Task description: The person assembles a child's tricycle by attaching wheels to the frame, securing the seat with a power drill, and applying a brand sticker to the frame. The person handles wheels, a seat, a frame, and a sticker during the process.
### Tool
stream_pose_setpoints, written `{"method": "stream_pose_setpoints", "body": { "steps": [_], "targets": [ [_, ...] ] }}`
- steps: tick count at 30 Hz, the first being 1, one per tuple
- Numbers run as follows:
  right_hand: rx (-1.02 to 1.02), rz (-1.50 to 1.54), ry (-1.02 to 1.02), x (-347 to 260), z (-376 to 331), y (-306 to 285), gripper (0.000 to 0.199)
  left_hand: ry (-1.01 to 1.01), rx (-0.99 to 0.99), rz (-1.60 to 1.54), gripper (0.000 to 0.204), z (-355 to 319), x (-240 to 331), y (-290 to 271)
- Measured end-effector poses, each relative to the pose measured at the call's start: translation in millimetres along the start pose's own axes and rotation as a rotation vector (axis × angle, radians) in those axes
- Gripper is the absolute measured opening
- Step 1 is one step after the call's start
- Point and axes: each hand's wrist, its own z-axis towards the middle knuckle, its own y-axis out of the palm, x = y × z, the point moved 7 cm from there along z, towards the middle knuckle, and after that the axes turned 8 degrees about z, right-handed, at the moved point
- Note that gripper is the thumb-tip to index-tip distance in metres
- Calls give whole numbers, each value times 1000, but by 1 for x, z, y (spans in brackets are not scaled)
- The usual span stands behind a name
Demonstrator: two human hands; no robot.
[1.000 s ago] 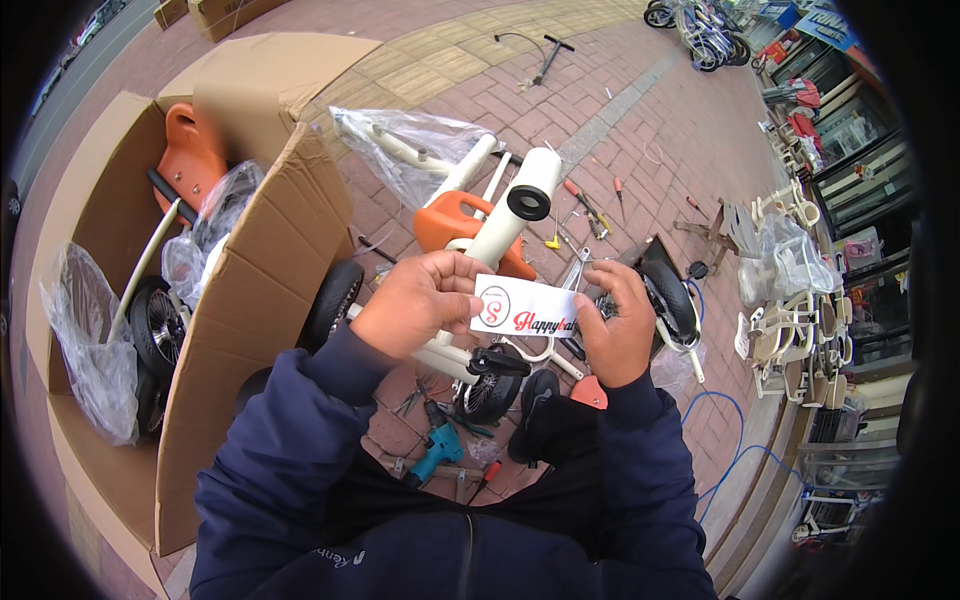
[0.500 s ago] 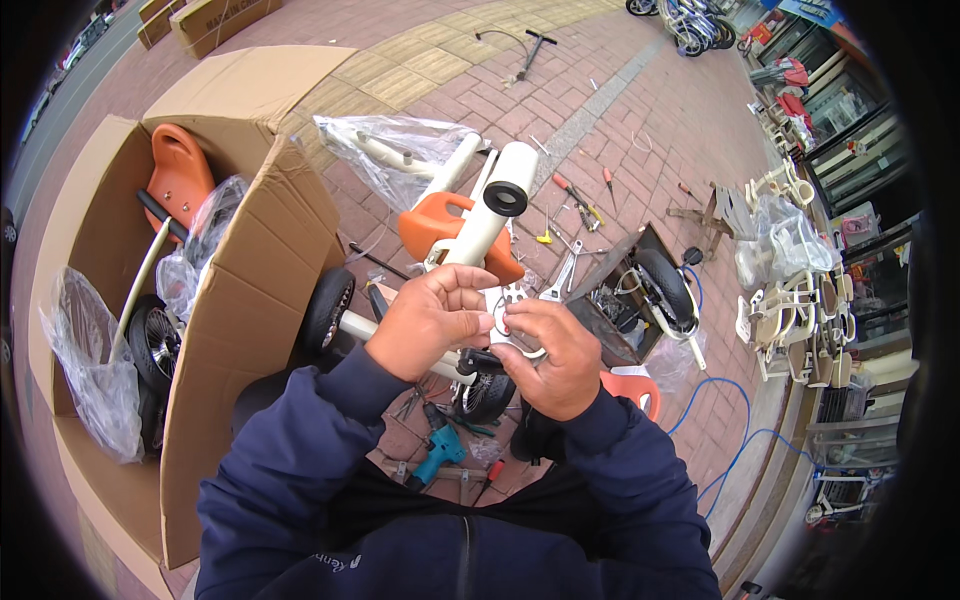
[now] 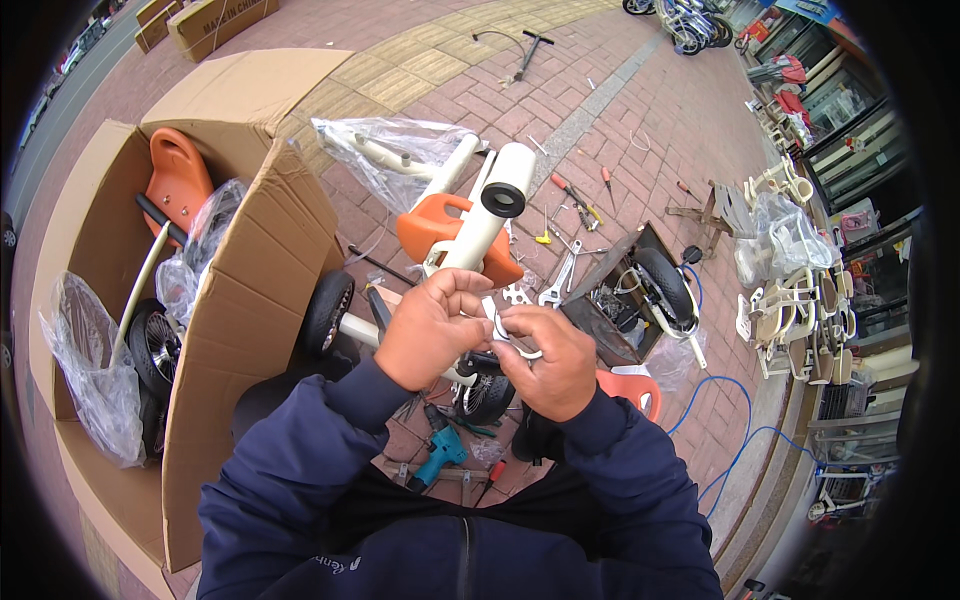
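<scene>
Both hands meet in front of me at a small white curved piece (image 3: 493, 315), its exact kind unclear. My left hand (image 3: 428, 328) pinches its left side between thumb and fingertips. From the right, my right hand (image 3: 552, 362) grips it with bent fingers and thumb. Just beyond the hands stands a cream frame tube (image 3: 516, 165) with a dark ring at its open end. An orange plastic seat (image 3: 437, 228) sits beside that tube. Below the hands, a spoked wheel (image 3: 485, 398) shows in part, while the hands cover the middle of the frame.
At left stands an open cardboard box (image 3: 250, 270) holding another orange seat (image 3: 180, 180). A teal power drill (image 3: 440, 455) lies between my legs. Beyond the hands are an adjustable wrench (image 3: 561, 280) and a metal toolbox (image 3: 610, 285). A blue hose (image 3: 745, 430) curves along the right.
The white piece has turned and shows more edge-on between my fingers. Both hands have shifted only slightly and keep their hold.
</scene>
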Motion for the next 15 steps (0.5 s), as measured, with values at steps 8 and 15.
{"method": "stream_pose_setpoints", "body": {
  "steps": [8,15],
  "targets": [
    [-16,9,71,6,-2,1,20,-4,21,16,35,-3,-1,3],
    [-23,-104,-27,6,-7,4,20,-15,61,107,32,-4,-6,0]
  ]
}}
